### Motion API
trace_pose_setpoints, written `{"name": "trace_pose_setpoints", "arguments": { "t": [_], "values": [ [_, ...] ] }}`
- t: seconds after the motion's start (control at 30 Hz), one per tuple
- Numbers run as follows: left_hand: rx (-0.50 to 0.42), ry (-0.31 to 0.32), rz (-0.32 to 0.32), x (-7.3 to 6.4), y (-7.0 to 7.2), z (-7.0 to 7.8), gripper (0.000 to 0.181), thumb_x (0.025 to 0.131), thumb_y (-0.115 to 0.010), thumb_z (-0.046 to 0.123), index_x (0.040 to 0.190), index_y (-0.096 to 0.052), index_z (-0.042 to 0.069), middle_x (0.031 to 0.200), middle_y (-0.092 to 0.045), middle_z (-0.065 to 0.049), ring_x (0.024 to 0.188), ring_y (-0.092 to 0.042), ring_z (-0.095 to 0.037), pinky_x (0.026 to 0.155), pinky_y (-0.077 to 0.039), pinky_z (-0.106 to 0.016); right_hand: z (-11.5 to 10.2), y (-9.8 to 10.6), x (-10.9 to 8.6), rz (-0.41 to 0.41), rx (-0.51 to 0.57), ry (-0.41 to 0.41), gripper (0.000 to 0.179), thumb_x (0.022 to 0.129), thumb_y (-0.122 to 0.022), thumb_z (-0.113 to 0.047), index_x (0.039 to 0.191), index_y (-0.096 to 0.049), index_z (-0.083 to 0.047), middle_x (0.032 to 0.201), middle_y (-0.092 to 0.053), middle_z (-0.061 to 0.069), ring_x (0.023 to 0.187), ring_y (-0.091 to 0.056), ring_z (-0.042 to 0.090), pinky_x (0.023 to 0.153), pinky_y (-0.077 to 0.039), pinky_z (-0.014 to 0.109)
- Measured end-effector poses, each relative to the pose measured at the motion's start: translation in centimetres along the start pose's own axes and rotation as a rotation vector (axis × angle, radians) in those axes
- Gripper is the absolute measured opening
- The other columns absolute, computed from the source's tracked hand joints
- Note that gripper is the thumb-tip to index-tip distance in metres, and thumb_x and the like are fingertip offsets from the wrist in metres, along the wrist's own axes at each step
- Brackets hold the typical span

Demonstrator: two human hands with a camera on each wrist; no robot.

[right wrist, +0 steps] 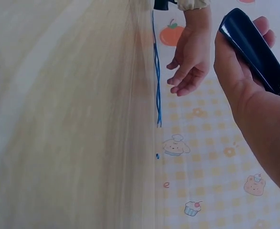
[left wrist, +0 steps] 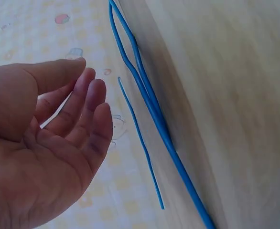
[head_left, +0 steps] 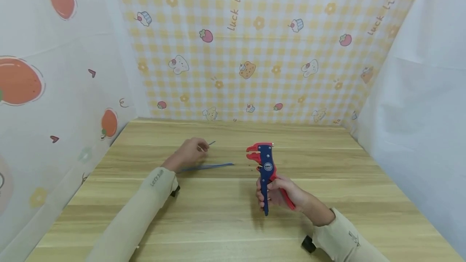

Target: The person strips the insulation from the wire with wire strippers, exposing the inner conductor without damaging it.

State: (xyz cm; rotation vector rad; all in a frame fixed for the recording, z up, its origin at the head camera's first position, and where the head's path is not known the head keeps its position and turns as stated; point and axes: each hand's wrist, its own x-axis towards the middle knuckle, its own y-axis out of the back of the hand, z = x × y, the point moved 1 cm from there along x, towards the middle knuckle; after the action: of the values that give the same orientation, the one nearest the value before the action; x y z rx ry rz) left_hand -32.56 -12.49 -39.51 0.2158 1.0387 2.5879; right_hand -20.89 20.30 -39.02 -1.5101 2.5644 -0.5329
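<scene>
My right hand (head_left: 282, 193) grips a blue and red wire stripper (head_left: 267, 167) by its handles, with the stripper's head pointing away from me. In the right wrist view, a dark handle (right wrist: 254, 52) lies across that palm. Over the back left of the table, my left hand (head_left: 192, 151) holds nothing, its fingers (left wrist: 99, 129) loosely bent. Beside those fingers in the left wrist view lies a short thin blue wire (left wrist: 141, 138). Longer blue wires (left wrist: 166, 136) lie next to it on the table, spread into two strands at one end.
Tiny blue and red scraps (head_left: 251, 167) lie on the wooden table (head_left: 218, 221), left of the stripper's head. A yellow checked cloth (head_left: 233, 51) hangs along the table's back edge, and pale sheets (head_left: 411, 104) close in both sides.
</scene>
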Motion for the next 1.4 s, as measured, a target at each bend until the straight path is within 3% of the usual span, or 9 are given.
{"name": "trace_pose_setpoints", "arguments": {
  "t": [0.6,0.97,1.4],
  "values": [
    [-0.012,0.087,0.011,0.8,1.0,-1.9,0.037,0.093,-0.058,0.004,0.129,-0.055,-0.004,0.123,-0.061,-0.016,0.114,-0.057,-0.033,0.099,-0.047,-0.047,0.1,0.1,0.1,-0.002,-0.001,0.008,0.026,0.095,-0.034,-0.008,0.115,-0.05,-0.008,0.098,-0.063,0.003,0.09,-0.063,0.018,0.09,-0.052,0.041],
    [0.061,0.082,0.064,2.0,1.3,-2.2,0.035,0.09,-0.056,-0.002,0.124,-0.057,-0.009,0.117,-0.063,-0.021,0.109,-0.06,-0.036,0.095,-0.05,-0.047,0.2,0.0,0.0,-0.001,0.001,0.013,0.025,0.094,-0.035,-0.007,0.114,-0.05,-0.007,0.099,-0.063,0.003,0.089,-0.063,0.017,0.088,-0.053,0.041],
    [0.148,0.123,0.027,2.5,1.2,-2.1,0.025,0.089,-0.061,-0.003,0.113,-0.063,-0.007,0.104,-0.066,-0.018,0.099,-0.063,-0.033,0.09,-0.053,-0.044,0.1,-0.1,0.1,-0.008,-0.011,0.002,0.027,0.093,-0.033,-0.006,0.113,-0.051,-0.008,0.098,-0.062,0.002,0.088,-0.063,0.017,0.088,-0.053,0.04]
  ]
}}
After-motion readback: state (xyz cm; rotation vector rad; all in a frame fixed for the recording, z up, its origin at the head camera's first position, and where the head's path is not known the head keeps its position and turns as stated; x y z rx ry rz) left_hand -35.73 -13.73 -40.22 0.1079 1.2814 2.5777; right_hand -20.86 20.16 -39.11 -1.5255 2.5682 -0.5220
